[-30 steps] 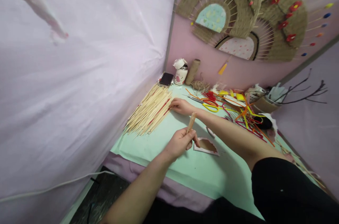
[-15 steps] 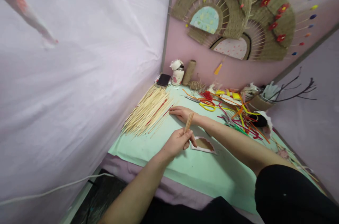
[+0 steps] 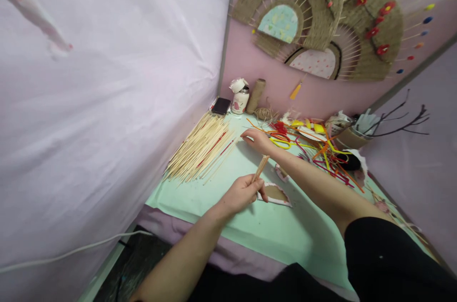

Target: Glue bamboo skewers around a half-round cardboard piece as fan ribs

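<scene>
My left hand is closed around a small bundle of thin wooden sticks, whose upper ends point up and away from me. Under its fingertips lies a half-round brown card piece with a white fabric edge. Farther off, my right hand hovers near the upper right ends of a wide spread of wooden sticks; its fingers look slightly bent and apart, with nothing visible in them. Some sticks in the spread are red. A smaller pale pink piece lies beside my right forearm.
Scissors with yellow handles lie among colourful pipe cleaners. Along the back stand a white jar, a twine spool, a phone and a pot with dark twigs. Woven half-round decorations hang on the pink wall.
My right hand has lifted off the right edge of the stick spread and drawn back to the right. My left hand keeps its bundle, now tilted slightly more to the right.
</scene>
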Action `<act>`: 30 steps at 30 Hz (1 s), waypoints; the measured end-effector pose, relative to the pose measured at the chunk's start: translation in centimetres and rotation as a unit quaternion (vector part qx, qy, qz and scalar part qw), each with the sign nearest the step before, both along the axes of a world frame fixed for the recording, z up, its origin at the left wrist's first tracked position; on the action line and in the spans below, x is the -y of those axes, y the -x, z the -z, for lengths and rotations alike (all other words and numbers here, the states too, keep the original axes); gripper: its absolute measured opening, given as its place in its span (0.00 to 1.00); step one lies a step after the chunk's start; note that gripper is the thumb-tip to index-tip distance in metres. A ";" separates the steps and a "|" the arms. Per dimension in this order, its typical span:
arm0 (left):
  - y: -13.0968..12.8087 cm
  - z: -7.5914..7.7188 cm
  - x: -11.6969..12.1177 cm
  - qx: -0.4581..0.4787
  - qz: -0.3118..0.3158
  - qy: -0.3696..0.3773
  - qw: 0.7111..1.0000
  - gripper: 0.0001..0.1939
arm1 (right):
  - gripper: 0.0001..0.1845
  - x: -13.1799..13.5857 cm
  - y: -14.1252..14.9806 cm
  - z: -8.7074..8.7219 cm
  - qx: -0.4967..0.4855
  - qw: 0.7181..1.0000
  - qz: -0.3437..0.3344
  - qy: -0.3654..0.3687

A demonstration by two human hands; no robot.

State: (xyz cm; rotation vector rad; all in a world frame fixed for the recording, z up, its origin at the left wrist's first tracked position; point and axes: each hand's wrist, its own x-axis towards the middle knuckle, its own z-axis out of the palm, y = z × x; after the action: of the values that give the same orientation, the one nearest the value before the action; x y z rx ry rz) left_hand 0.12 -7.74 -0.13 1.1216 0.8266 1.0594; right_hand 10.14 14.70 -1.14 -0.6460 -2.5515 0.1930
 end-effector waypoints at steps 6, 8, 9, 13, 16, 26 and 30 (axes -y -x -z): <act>0.3 -0.9 0.7 -0.070 0.038 -0.038 0.996 0.28 | 0.10 -0.1 2.5 -0.3 0.079 0.996 -0.015 -0.025; 0.4 -1.0 0.7 -0.074 0.042 -0.040 0.996 0.28 | 0.11 -0.2 3.4 -0.5 0.124 0.990 -0.034 -0.051; 0.4 -1.0 0.7 -0.073 0.042 -0.042 0.996 0.28 | 0.11 -0.3 3.7 -0.6 0.150 0.986 -0.045 -0.065; 0.5 -1.2 0.8 -0.074 0.033 -0.050 0.995 0.27 | 0.12 -0.8 4.7 -1.1 0.262 0.953 -0.087 -0.123; 0.5 -1.2 0.8 -0.068 0.031 -0.050 0.996 0.27 | 0.11 -0.9 4.9 -1.4 0.314 0.930 -0.107 -0.157; 0.5 -1.2 0.8 -0.067 0.021 -0.050 0.996 0.23 | 0.12 -2.4 2.9 -1.8 0.328 0.928 -0.053 -0.171; 0.5 -1.1 0.7 -0.074 0.013 -0.052 0.996 0.23 | 0.13 -3.2 2.4 -1.3 0.315 0.936 -0.042 -0.153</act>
State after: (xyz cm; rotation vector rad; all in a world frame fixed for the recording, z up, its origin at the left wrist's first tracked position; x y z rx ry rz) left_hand -0.36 -8.47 0.99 1.3078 0.8785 1.0159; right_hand 7.74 17.88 0.18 -0.5328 -3.1224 -0.4523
